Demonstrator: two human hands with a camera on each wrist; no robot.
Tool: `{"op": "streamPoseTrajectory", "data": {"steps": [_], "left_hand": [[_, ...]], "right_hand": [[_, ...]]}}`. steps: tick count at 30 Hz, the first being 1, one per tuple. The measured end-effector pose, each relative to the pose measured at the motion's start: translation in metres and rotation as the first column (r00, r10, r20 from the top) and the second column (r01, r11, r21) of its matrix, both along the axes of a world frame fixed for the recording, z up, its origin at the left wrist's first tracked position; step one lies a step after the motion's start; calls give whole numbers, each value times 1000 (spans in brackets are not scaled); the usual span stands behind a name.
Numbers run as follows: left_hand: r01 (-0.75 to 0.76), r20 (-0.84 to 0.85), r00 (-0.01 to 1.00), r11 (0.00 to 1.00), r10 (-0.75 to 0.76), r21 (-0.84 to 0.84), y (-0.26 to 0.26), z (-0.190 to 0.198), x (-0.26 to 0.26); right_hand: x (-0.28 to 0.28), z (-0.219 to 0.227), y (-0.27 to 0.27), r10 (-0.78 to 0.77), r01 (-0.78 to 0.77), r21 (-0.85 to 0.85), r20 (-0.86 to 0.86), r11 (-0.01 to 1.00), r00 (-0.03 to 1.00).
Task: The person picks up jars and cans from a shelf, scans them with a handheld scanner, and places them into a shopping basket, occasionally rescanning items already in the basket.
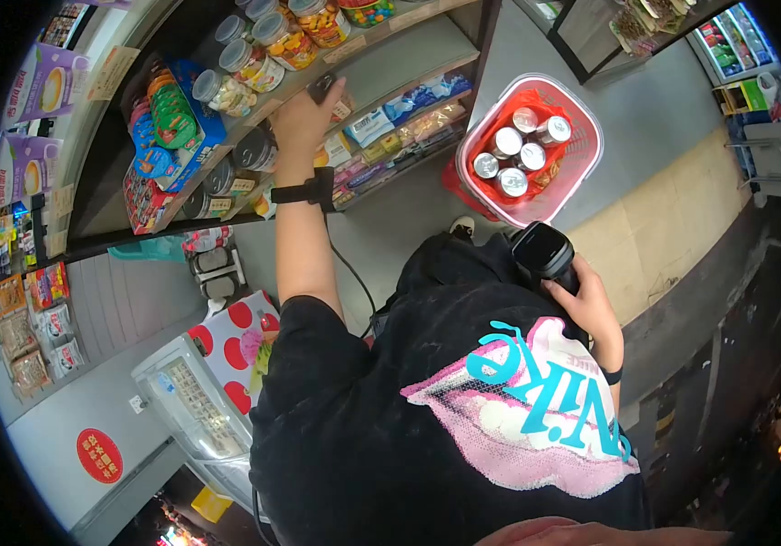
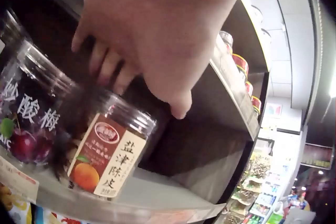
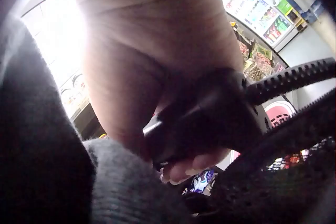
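My left hand [image 1: 304, 123] reaches into a shelf among jars. In the left wrist view its fingers point down, slightly bent and spread, with the thumb apart, close over the lid of a clear jar [image 2: 107, 155] with an orange on its label. A second jar [image 2: 32, 113], showing dark plums, stands to the left of it. My right hand [image 1: 595, 305] grips a black handheld barcode scanner [image 1: 543, 251] in front of my body. In the right wrist view the scanner [image 3: 210, 121] sits in the palm, its ribbed cable [image 3: 294, 79] running off to the right.
A pink and white basket [image 1: 582, 159] with a red bag and several cans [image 1: 506, 143] stands on the floor ahead. Snack packs [image 1: 400, 127] fill a lower shelf. Clear snack jars [image 1: 286, 41] line the shelf above. A white freezer [image 1: 195, 409] is at left.
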State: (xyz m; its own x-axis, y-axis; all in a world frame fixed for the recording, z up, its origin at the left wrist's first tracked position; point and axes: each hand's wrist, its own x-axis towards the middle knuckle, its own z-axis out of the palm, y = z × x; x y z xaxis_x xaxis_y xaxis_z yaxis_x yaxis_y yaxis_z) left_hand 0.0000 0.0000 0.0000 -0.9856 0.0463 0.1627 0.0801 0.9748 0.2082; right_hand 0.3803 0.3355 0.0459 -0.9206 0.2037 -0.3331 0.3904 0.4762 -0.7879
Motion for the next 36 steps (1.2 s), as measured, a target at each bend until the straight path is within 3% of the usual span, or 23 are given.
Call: {"op": "streamPoseTrajectory", "data": {"steps": [2, 6, 8, 9, 11, 12, 14, 16, 20, 23, 27, 29, 30, 31, 36], "left_hand": [[148, 83, 982, 965, -169, 217, -5, 7, 3], [92, 185, 974, 978, -127, 187, -1, 12, 8], [88, 3, 996, 992, -88, 90, 3, 3, 8], [92, 8, 996, 992, -93, 85, 8, -3, 11], [169, -396, 902, 985, -170, -39, 22, -16, 18], [178, -391, 902, 983, -182, -46, 34, -16, 24], [510, -499, 772, 852, -394, 118, 66, -21, 42], [630, -350, 771, 720, -532, 291, 104, -36, 61], [716, -134, 638, 519, -759, 467, 185, -91, 76], [712, 65, 559, 518, -827, 473, 248, -136, 81], [674, 382, 551, 665, -742, 321, 325, -167, 88], [647, 315, 629, 704, -710, 293, 353, -203, 89], [625, 453, 598, 738, -662, 255, 367, -193, 87], [600, 482, 594, 754, -644, 267, 376, -191, 88], [644, 389, 644, 741, -659, 190, 400, -212, 90]], "right_hand": [[-1, -1, 0, 3, -3, 9, 11, 1000, 1000], [-2, -4, 8, -1, 1, -21, 22, 1000, 1000], [-3, -7, 16, 2, -1, -23, 33, 1000, 999], [-2, -7, 18, -3, 4, -29, 38, 1000, 999], [-2, -8, 23, -3, 5, -40, 45, 999, 999], [-2, -7, 26, -12, 14, -47, 49, 999, 999], [-1, -6, 28, -35, 38, -56, 47, 998, 998], [2, -9, 35, -51, 56, -63, 66, 996, 996], [8, -9, 51, -98, 104, -69, 82, 992, 992], [14, -7, 63, -146, 154, -69, 100, 986, 984], [27, -11, 79, -220, 228, -87, 96, 970, 971], [33, -14, 88, -257, 267, -71, 128, 961, 958], [36, -13, 93, -268, 279, -68, 134, 958, 954], [39, -13, 96, -287, 298, -67, 137, 952, 948], [48, -11, 112, -350, 363, -43, 190, 931, 917]]}}
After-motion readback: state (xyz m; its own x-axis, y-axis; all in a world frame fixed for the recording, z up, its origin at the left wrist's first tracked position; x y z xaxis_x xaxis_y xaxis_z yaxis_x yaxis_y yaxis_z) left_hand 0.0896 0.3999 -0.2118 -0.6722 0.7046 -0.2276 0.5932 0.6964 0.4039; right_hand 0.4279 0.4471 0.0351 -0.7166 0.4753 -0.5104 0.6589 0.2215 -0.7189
